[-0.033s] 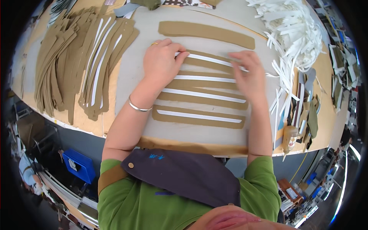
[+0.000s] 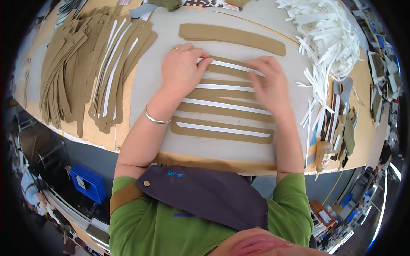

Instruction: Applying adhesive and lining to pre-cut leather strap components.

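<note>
Before me lie several long brown fabric pieces, each with a narrow white strip (image 2: 224, 129) along its length. My left hand (image 2: 181, 66), with a ring and a bracelet, pinches the left end of the uppermost white strip (image 2: 230, 66) against its brown fabric piece (image 2: 232, 73). At the right end of that strip, my right hand (image 2: 273, 83) reaches over with thumb and forefinger apart, a little blurred. It hides the right ends of the upper pieces. Farther off lies a stack of plain brown pieces (image 2: 230, 38).
A big pile of brown pieces (image 2: 64, 64) covers the table's left side, some bearing white strips. Loose white strips (image 2: 329, 38) heap up at the far right. A bottle with a nozzle (image 2: 323, 154) lies near the right edge beside fabric scraps (image 2: 349, 132).
My right hand has slid leftward along the uppermost white strip, its fingertips now farther in from the right end. My left hand keeps its pinch at the left end.
</note>
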`<state>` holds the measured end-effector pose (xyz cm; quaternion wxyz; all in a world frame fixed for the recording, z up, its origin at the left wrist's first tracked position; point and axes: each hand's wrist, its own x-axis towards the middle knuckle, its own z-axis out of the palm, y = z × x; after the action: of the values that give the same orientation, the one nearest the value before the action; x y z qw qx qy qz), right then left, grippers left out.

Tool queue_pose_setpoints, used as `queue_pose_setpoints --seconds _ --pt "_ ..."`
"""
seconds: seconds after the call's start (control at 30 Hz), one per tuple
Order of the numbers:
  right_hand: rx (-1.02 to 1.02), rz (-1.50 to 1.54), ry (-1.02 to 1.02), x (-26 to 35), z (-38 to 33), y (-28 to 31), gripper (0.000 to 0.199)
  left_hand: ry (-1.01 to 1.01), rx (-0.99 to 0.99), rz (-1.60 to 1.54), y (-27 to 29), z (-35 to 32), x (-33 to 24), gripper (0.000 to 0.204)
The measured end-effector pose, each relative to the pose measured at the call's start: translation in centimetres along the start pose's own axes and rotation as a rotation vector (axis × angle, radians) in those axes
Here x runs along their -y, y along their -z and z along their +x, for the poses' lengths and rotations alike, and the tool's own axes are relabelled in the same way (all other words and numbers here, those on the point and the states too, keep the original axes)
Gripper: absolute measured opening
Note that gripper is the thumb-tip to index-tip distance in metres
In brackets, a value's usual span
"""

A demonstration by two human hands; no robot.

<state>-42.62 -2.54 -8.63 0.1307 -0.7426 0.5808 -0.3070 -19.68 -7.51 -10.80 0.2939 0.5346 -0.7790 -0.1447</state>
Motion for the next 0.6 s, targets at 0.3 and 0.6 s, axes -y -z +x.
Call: queue_pose_setpoints --seconds 0.3,0.6 --pt "0.031 -0.123 0.088 1.4 0.6 -3.2 0.024 0.009 -0.014 -0.049 -0.1 0.0 0.2 0.010" --pt "0.045 -0.192 0.054 2.3 0.7 -2.8 0.028 -0.034 -0.075 0.145 2.6 -0.8 -0.1 0.031"
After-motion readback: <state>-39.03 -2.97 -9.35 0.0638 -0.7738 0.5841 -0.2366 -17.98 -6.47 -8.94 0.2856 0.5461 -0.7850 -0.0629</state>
